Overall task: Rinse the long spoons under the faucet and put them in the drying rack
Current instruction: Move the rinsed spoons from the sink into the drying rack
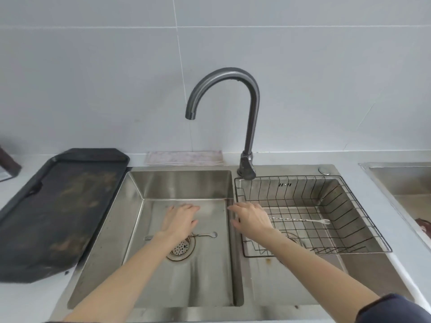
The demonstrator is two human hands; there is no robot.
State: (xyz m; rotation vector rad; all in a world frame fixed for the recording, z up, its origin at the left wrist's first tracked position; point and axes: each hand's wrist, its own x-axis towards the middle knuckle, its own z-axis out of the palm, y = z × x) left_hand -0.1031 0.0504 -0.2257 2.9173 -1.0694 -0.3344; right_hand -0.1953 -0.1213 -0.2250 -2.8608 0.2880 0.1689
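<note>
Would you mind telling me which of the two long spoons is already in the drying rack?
The twisted-handle spoon with the forked end lies in the drying rack on the right; the other spoon lies flat in the left basin by the drain.

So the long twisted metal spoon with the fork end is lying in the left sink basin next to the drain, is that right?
Not quite. The head view shows the long twisted metal spoon with the fork end lying in the black wire drying rack in the right basin. A different long metal spoon lies by the round drain in the left basin.
</note>
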